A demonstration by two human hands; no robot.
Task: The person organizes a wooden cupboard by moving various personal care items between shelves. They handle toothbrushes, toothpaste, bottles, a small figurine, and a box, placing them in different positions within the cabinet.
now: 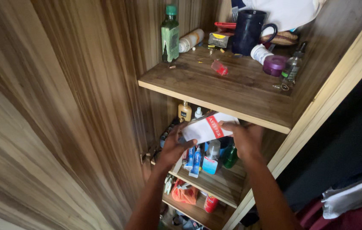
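Wood-grain panels fill my view on the left, with an open cupboard of wooden shelves ahead and dark cloth hanging at the right. My left hand (175, 147) and right hand (244, 138) both grip a white box with a red band (208, 127), holding it tilted in front of the gap below the upper shelf (232, 91). Left fingers curl around its lower left corner, thumb pressed on the face; right fingers are closed over its upper right edge. So both hands are pinching the box between them, and it hangs in the air just above the items on the middle shelf (221, 183), touching none that I can make out.

Directly under the box stand small tubes (195, 161) in blue and white, a light blue carton (210, 165) and a green bottle (230, 156), crowded together. Behind the box, at the back of that shelf, I see a yellow pump bottle (185, 111) and a small white-capped one beside it. Lower down, an orange pouch (184, 195) and a red can (210, 203) sit on the bottom shelf.

On the upper shelf, well apart from my hands, stand a tall green bottle (170, 34) at the left, a dark blue mug (249, 30) near the back, a purple lid (274, 64), a clear spray bottle (293, 66) at the right edge and a small red object (220, 67) lying mid-shelf. White cloth (287, 12) drapes above the mug.
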